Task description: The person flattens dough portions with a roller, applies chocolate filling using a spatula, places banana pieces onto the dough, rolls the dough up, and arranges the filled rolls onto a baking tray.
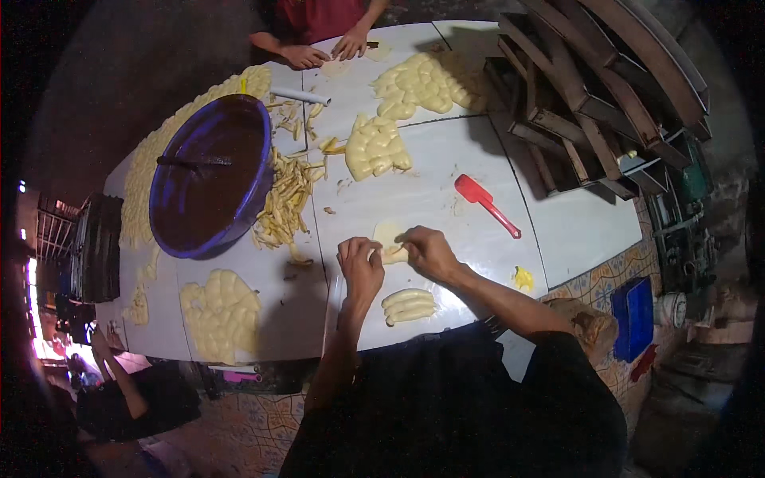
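A thin, flattened piece of pale dough [388, 232] lies on the white table in front of me, its near edge folded over. My left hand [361, 267] pinches the left end of the fold. At the right end, the bent fingers of my right hand [431, 252] grip the same dough. Any filling inside the fold is mostly hidden. Just nearer to me rest several finished-looking dough rolls [409, 306], side by side. A red spatula [484, 201] lies beyond my right hand, and a yellow smear or scrap [523, 278] sits right of my forearm.
A purple basin [256, 209] of dark brown mixture stands left, beside a heap of yellowish strips [288, 199]. Dough lumps [377, 146] lie in several clusters. Wooden trays [590, 103] are stacked far right. Across the table, a co-worker's hands [348, 45] handle dough; another person's arm [119, 374] shows lower left.
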`<state>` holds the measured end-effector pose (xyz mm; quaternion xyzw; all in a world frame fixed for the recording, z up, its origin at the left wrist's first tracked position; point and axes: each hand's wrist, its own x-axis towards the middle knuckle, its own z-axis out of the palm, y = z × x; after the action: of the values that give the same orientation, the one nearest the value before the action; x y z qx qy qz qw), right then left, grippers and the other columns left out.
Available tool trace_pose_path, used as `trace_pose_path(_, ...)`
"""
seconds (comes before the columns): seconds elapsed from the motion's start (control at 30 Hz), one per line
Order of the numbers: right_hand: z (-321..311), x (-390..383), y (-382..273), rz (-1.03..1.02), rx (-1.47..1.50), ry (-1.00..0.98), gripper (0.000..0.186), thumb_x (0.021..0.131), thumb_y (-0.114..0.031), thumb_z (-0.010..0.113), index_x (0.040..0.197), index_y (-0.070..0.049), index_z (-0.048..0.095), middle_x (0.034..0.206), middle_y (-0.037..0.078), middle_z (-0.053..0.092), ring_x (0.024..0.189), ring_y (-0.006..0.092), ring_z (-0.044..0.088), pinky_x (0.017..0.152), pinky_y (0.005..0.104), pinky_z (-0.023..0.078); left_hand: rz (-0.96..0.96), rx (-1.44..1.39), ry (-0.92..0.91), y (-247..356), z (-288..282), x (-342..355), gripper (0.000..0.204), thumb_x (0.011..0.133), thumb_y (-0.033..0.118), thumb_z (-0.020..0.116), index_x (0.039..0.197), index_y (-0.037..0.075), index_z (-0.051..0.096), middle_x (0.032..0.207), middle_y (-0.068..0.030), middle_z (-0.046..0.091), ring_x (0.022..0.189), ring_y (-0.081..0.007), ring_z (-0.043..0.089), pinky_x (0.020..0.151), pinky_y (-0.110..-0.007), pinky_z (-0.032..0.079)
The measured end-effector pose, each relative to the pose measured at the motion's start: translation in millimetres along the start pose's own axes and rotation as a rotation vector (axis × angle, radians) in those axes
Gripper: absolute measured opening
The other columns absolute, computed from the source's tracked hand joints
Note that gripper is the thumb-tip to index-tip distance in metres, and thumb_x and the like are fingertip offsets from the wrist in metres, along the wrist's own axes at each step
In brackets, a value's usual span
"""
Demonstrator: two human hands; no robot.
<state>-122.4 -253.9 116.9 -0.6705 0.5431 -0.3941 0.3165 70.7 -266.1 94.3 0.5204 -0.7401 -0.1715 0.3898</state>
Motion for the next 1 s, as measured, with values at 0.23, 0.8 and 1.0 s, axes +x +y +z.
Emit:
trace_pose_path(0.23,8,-26,7,-0.244,-0.244,-0.048,0.033,0.084,-0.004,0.068,0.116,0.003,0.067,0.126,0.020,0.057,0.105,0.0381,0.058,0.089,0.0440,0.053,0.103,0.093,-0.156,-3,-12,-17,0.032,0.078,0.008,0.069,0.109,0.006,0.074,0.115,-0.0141,0.054,0.115,-0.0342,0.045,0.100,-0.048,0.036)
trace_pose_path(0.8,34,0,11,0.004,-0.538,-0.032,0.063,0.102,-0.035,0.047,0.152,0.001,0.035,0.160,0.032,0.025,0.151,0.0458,0.023,0.118,0.0555,0.027,-0.027,0.361,-0.385,3,17,17,0.063,0.105,0.028,0.038,0.155,-0.008,0.025,0.166,-0.0290,0.012,0.155,-0.0437,0.008,0.120,-0.062,0.012)
trace_pose_path(1.0,38,117,20,0.053,-0.339,0.236,0.048,0.103,-0.029,0.047,0.140,0.000,0.052,0.154,0.035,0.033,0.140,0.0473,0.040,0.112,0.0519,0.037,-0.178,0.305,-0.108,-36,45,113,0.064,0.108,0.026,0.032,0.157,-0.010,0.012,0.166,-0.0283,0.012,0.155,-0.0414,0.007,0.122,-0.060,0.006)
